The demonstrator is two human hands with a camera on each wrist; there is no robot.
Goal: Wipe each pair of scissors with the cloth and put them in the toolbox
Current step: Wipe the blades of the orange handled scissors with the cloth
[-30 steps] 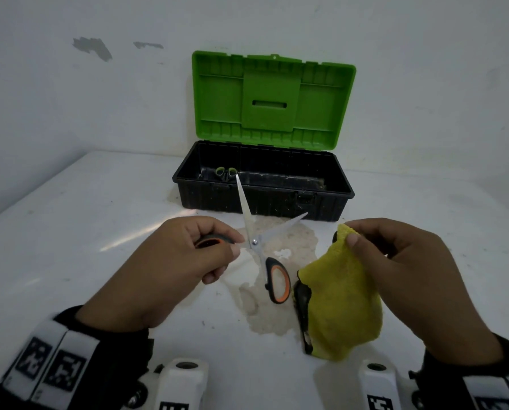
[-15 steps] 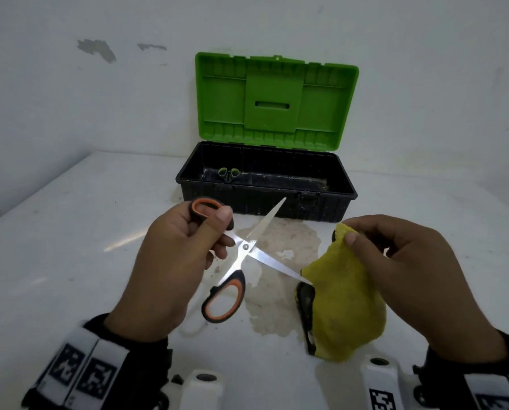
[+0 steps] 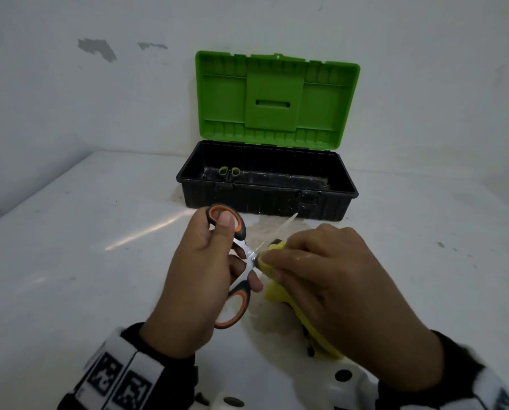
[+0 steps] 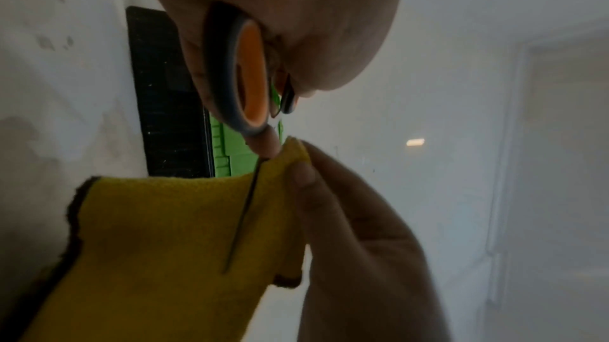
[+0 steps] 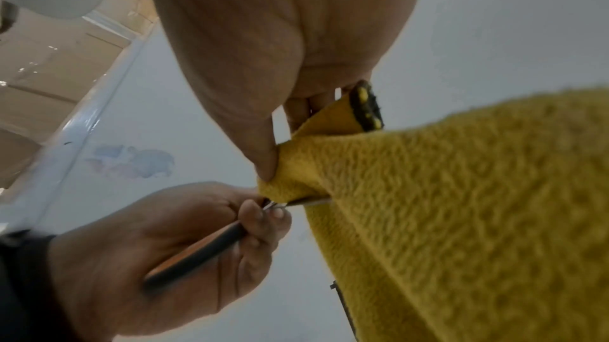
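My left hand [image 3: 206,270] grips the orange-and-black scissors [image 3: 232,303] by their handles, blades spread open above the table. My right hand [image 3: 321,279] pinches the yellow cloth [image 3: 277,294] around one blade close to the pivot; the other blade tip [image 3: 291,217] points toward the toolbox. In the left wrist view the cloth [image 4: 158,243] hangs over a thin blade [image 4: 243,212] beneath the orange handle loop [image 4: 247,74]. In the right wrist view the cloth [image 5: 461,204] is folded over the blade next to the left hand [image 5: 165,256]. The black toolbox [image 3: 265,199] stands open, its green lid [image 3: 277,99] upright.
A green-handled pair of scissors [image 3: 229,172] lies inside the toolbox at its left end. A brownish stain [image 3: 271,229] marks the white table [image 3: 84,261] in front of the box. A white wall rises close behind the toolbox.
The left hand turned and raised the scissors, swinging one handle up. The right hand brought the cloth left from beside the scissors and closed it round a blade near the pivot.
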